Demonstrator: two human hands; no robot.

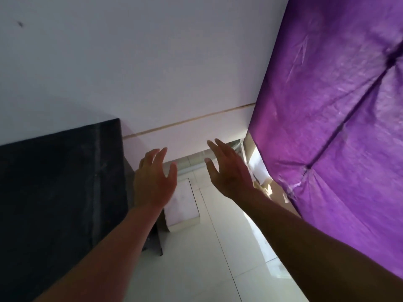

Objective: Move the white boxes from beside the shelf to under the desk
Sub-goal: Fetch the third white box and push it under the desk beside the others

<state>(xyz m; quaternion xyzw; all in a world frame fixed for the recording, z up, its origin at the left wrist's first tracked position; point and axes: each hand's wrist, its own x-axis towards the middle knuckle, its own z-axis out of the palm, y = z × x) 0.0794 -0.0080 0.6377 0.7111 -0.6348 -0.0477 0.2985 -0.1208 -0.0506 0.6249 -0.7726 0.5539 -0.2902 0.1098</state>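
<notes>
While both arms reached forward over the pale tiled floor (218,258), the left hand (154,184) and the right hand (229,171) hung in the air with fingers (214,147) spread wide and loose, holding nothing. One white box (182,203) stood on the floor just beside the dark table (54,192), at its right edge and near its black leg (156,243), with part of the box hidden behind the left wrist; whether it sat properly beneath the tabletop could not be told from this angle. To the right, a purple fabric cover (338,116) draped what was probably the shelf, and pale shapes (259,168) showed at its lower edge, too blurred to name as boxes. Judged from this, the task looked partly done: one box appeared to have reached the table side, while any others beside the shelf remained to be fetched. With both hands empty and pointed at the gap along the white wall (152,62), the next pickup seemed not yet begun.
</notes>
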